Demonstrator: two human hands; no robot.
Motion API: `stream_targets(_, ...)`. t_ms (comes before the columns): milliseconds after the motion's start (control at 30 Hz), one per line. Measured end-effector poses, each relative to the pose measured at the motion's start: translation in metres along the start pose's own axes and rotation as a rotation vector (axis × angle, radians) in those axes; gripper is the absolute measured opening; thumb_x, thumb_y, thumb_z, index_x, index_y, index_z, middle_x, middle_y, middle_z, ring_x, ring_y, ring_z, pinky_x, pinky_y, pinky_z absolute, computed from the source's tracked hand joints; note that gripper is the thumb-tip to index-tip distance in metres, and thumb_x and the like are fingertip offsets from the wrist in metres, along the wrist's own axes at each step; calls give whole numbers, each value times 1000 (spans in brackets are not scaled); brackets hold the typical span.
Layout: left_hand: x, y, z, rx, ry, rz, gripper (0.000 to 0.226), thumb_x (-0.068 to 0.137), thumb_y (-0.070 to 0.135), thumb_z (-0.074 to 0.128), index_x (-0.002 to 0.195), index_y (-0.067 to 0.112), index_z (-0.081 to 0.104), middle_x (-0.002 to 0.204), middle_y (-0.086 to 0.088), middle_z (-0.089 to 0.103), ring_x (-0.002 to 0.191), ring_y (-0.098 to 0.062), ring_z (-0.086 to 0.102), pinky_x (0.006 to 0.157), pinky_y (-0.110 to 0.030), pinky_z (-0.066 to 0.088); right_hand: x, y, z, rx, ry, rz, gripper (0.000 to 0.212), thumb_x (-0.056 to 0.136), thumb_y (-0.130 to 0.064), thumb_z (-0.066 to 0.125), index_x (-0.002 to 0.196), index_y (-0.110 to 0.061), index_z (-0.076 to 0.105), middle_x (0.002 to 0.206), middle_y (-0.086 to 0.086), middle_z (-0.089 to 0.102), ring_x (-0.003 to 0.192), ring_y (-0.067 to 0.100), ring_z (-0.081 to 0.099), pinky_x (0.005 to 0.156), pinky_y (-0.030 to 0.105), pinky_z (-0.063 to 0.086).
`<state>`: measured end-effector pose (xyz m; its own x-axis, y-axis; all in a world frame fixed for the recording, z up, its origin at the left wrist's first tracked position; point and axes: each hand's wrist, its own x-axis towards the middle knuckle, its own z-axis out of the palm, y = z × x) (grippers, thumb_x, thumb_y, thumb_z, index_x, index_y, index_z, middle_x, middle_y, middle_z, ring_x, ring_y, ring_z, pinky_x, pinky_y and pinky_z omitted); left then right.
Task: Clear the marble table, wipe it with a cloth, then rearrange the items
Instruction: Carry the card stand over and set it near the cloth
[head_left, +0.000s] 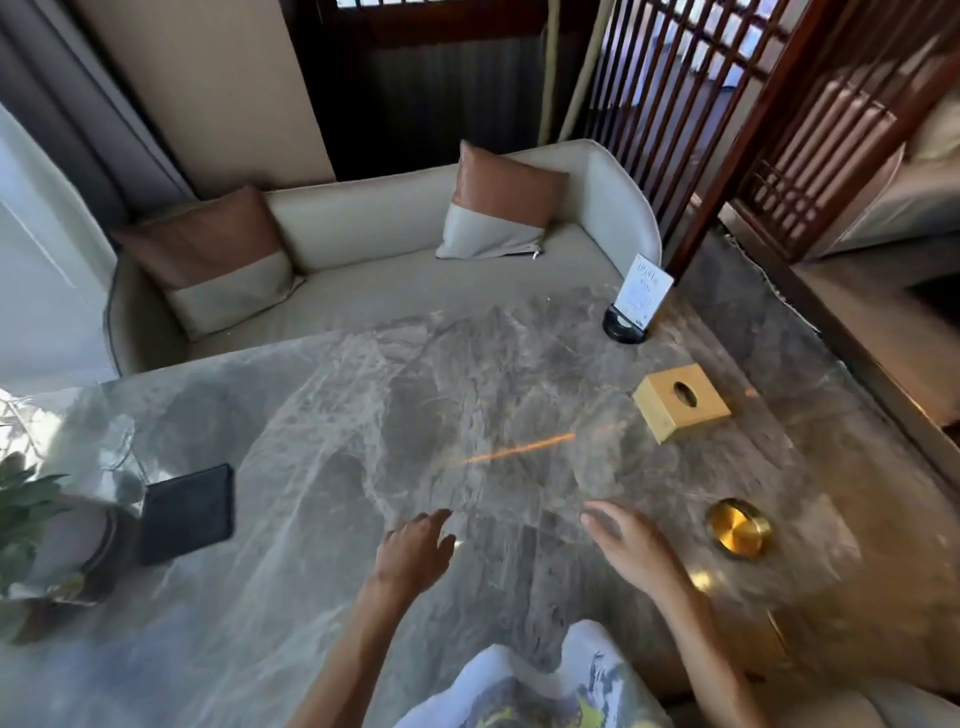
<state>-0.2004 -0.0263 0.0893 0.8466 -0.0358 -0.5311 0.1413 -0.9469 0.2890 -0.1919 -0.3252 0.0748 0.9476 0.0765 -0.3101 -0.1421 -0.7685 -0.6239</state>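
Note:
The grey marble table fills the middle of the view. My left hand and my right hand hover low over its near centre, fingers spread, holding nothing. A gold tissue box sits to the right. A round gold dish lies just right of my right hand. A card sign on a black round base stands at the far right. A black flat folder lies at the left, beside a potted plant.
A cream sofa with two brown-and-cream cushions runs along the table's far side. A dark wooden lattice screen stands at the right. Curtains hang at the far left.

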Motion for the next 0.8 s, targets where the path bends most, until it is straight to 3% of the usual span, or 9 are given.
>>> stream_targets(133, 1, -5, 5, 8, -31, 6, 48, 95, 41, 42, 142, 30, 37, 141, -1, 51, 127, -25, 53, 105, -38, 41, -5, -4, 13, 15, -28, 39, 32, 95, -35, 58, 122, -19, 66, 124, -4, 66, 111, 12, 62, 88, 18, 41)
stream_targets(467, 18, -5, 4, 31, -49, 84, 48, 97, 39, 41, 143, 29, 36, 142, -2, 51, 127, -25, 52, 105, -40, 42, -9, -7, 0, 44, -21, 111, 34, 97, -36, 55, 126, -22, 63, 131, -5, 63, 119, 10, 58, 92, 20, 41)
stream_targets(700, 47, 43, 17, 3, -66, 202, 48, 96, 39, 43, 143, 28, 38, 142, -1, 53, 129, -21, 52, 104, -37, 42, -27, 51, -47, 82, 84, 278, 40, 95, -40, 56, 128, -19, 62, 129, -4, 64, 123, 13, 57, 100, 26, 43)
stream_targets(800, 57, 78, 23, -80, -51, 189, 46, 96, 38, 45, 141, 28, 43, 137, 0, 57, 125, -21, 55, 102, -36, 43, -26, 85, -73, 114, 104, 351, 38, 96, -37, 57, 128, -18, 61, 127, -8, 62, 122, 13, 57, 97, 26, 43)
